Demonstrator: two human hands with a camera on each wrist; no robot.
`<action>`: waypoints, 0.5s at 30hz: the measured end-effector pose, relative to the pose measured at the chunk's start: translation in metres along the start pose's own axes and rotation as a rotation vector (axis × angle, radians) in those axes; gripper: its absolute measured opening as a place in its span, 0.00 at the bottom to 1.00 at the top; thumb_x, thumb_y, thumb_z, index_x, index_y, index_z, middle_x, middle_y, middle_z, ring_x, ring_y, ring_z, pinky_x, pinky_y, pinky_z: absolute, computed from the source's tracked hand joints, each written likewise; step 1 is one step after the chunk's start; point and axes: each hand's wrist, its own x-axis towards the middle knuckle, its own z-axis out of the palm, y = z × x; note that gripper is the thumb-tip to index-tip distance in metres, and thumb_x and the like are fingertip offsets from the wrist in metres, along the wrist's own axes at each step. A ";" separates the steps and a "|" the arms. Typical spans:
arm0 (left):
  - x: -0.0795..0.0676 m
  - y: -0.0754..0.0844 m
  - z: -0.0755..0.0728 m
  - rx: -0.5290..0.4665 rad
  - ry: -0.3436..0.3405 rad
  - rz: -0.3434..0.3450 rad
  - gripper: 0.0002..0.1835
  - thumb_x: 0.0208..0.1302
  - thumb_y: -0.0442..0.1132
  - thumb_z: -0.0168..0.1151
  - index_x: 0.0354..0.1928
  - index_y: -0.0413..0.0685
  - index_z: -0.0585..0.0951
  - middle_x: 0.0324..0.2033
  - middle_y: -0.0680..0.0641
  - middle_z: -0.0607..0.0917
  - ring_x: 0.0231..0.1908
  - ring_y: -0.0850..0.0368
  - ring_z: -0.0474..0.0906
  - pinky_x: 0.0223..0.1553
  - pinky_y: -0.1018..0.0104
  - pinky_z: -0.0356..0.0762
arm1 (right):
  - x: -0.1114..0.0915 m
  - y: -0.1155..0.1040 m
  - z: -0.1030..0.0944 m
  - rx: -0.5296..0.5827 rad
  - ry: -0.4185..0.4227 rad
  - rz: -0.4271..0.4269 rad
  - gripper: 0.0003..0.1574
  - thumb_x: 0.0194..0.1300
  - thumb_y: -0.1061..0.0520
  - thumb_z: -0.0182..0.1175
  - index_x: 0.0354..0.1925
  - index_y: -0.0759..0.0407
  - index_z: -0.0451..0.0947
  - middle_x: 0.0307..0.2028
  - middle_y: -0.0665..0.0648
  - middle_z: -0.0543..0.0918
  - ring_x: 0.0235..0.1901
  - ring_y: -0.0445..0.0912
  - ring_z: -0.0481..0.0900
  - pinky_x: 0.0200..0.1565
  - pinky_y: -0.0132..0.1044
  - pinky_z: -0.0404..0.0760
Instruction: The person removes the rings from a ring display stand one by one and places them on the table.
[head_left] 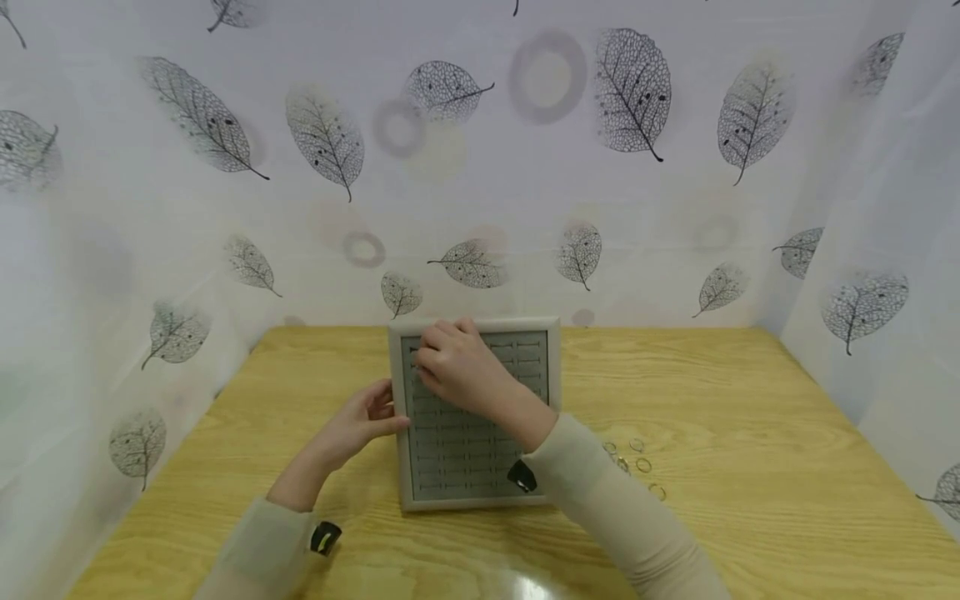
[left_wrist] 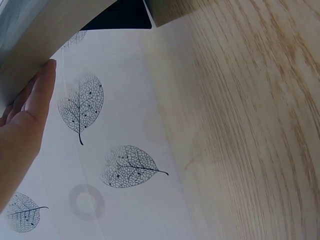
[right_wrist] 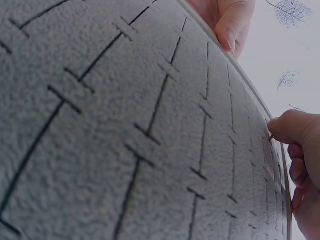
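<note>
A ring display board (head_left: 450,433), grey and slotted in a pale frame, stands propped up on the table. My left hand (head_left: 365,422) grips its left edge, thumb at the front and fingers round the side; the left wrist view shows those fingers (left_wrist: 42,92) against the frame. At the board's upper left, my right hand (head_left: 465,367) has its fingertips pinched at a slot. In the right wrist view a tiny bit of a ring (right_wrist: 270,136) seems to show under the thumb tip; the fingers hide most of it. The board's other visible slots hold no rings.
Several loose rings (head_left: 643,465) lie on the wooden table (head_left: 735,417) to the right of the board, close to my right forearm. A white curtain (head_left: 510,192) with leaf prints hangs behind the table and along both sides.
</note>
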 end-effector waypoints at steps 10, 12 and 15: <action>0.001 0.000 0.000 0.012 -0.002 0.012 0.35 0.59 0.37 0.58 0.64 0.37 0.53 0.59 0.35 0.61 0.56 0.43 0.64 0.47 0.62 0.71 | -0.002 0.003 -0.003 0.138 0.094 -0.029 0.03 0.50 0.62 0.61 0.24 0.54 0.79 0.26 0.48 0.72 0.29 0.42 0.67 0.32 0.35 0.59; 0.002 -0.001 0.000 0.018 -0.002 0.016 0.35 0.59 0.37 0.58 0.64 0.36 0.53 0.59 0.35 0.62 0.56 0.43 0.64 0.47 0.62 0.71 | -0.002 0.005 -0.005 0.211 0.120 -0.043 0.02 0.50 0.62 0.62 0.24 0.55 0.79 0.26 0.49 0.72 0.28 0.42 0.67 0.31 0.35 0.59; 0.001 -0.001 0.000 0.025 -0.002 0.017 0.35 0.59 0.37 0.58 0.64 0.36 0.54 0.59 0.35 0.62 0.56 0.44 0.64 0.47 0.62 0.71 | -0.003 0.007 -0.010 0.306 0.152 -0.059 0.01 0.49 0.62 0.63 0.24 0.57 0.80 0.25 0.49 0.72 0.26 0.42 0.69 0.30 0.33 0.62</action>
